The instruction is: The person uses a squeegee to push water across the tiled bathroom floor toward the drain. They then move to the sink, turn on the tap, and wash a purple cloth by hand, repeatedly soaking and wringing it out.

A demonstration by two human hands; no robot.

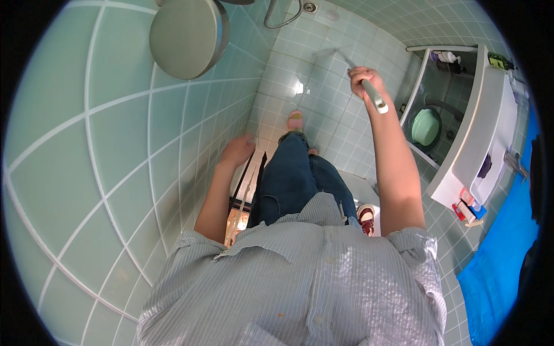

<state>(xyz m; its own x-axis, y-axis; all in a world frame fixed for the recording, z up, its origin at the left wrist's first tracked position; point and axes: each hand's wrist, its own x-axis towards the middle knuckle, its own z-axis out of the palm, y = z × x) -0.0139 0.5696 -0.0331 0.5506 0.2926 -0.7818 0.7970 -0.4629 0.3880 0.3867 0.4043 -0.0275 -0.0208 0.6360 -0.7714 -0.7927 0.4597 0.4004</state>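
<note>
My right hand is closed around a light grey handle of a long-handled floor tool, with the handle's end pointing back at me. Beyond the hand, the tool's blurred, thin head, which looks like a squeegee, lies over the pale tiled floor. The floor is wet and reflects light. Beside the green tiled wall, my left hand hangs with its fingers loosely extended and nothing visible in it. Dark straps dangle just to its right. A pink slipper covers my forward foot.
A white washbasin cabinet stands on the right; a shelf beside it holds a green basin and bottles. A round fixture juts from the left wall. A shower hose hangs near the floor drain. Red shoes sit behind my legs.
</note>
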